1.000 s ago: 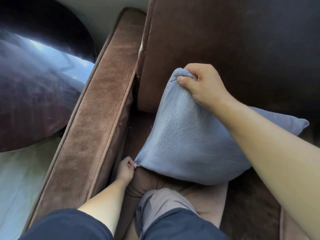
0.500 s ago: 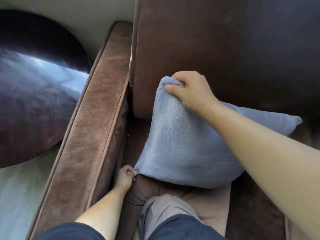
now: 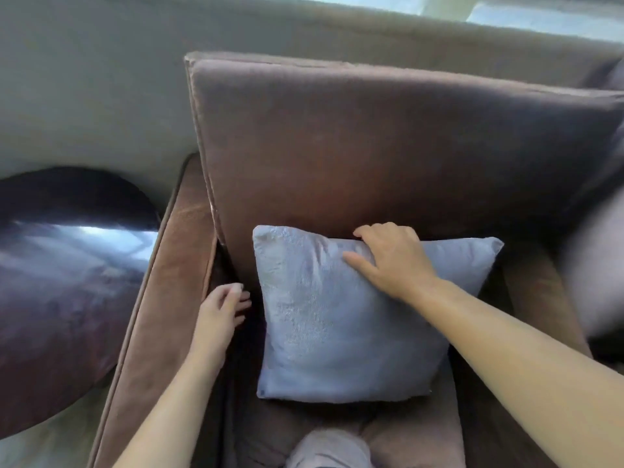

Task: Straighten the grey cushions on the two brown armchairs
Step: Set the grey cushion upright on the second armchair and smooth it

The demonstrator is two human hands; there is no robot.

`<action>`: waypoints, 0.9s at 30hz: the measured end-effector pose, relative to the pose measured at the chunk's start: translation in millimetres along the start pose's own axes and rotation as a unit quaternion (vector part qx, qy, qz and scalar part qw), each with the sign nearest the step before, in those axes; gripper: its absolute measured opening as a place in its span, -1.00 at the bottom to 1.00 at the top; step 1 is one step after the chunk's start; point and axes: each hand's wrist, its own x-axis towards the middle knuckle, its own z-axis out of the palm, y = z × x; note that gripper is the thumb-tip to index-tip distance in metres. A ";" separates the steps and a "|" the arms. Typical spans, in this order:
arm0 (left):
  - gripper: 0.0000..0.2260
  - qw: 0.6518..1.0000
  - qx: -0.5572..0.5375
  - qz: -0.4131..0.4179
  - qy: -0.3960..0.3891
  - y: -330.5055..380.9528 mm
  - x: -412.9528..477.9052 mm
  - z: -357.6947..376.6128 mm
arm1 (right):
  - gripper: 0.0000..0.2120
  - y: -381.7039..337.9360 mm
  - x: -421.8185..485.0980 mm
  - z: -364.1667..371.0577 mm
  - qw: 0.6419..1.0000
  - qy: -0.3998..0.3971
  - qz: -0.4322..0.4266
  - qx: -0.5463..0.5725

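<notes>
Cushion (image 3: pixel 337 319) on armchair (image 3: pixel 371 146) seat, against backrest, table (image 3: pixel 60 282) left

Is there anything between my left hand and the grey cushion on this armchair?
Nothing visible. The left hand is open beside the grey cushion's left edge, with only a dark strip of the armchair between them. The right hand already rests on the cushion's top edge.

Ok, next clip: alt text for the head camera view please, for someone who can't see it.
A grey cushion leans against the back of a brown armchair, with the person's right hand resting over its top edge. The left hand hangs open beside the cushion's left side, near the armrest, not touching it. A dark round table stands left of the chair.
</notes>
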 end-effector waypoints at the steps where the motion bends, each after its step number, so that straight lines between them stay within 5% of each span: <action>1: -0.83 0.999 -0.006 0.052 0.005 28.3 -2.3 0.3 | -0.35 10.9 -7.4 -2.3 1.000 0.000 0.013 -0.010; 5: -0.82 0.957 0.148 0.242 -0.061 133.4 -9.4 10.0 | -0.33 50.3 -30.3 -8.1 0.997 -0.005 0.074 -0.008; 8: -0.75 0.910 0.261 0.264 -0.185 179.1 -5.7 51.1 | -0.30 77.1 -44.3 -8.4 0.993 0.013 0.114 0.004; 12: -0.63 0.795 0.427 0.292 -0.317 184.6 -9.5 141.5 | -0.26 108.1 -61.0 -7.7 0.984 0.058 0.167 0.015; 17: -0.44 0.692 0.523 0.308 -0.391 167.4 -22.4 255.3 | -0.25 145.0 -83.0 -1.9 0.951 0.141 0.261 0.092; 22: -0.50 0.637 0.577 0.347 -0.376 151.0 -30.4 343.7 | -0.15 154.9 -116.7 38.2 0.853 0.194 0.390 0.287; 24: -0.68 0.625 0.594 0.345 -0.370 147.1 -31.1 365.3 | -0.19 145.0 -136.3 65.4 0.823 0.171 0.419 0.343; 27: -0.60 0.623 0.566 0.382 -0.381 147.0 -19.8 377.7 | -0.31 123.5 -170.6 116.9 0.802 0.100 0.446 0.384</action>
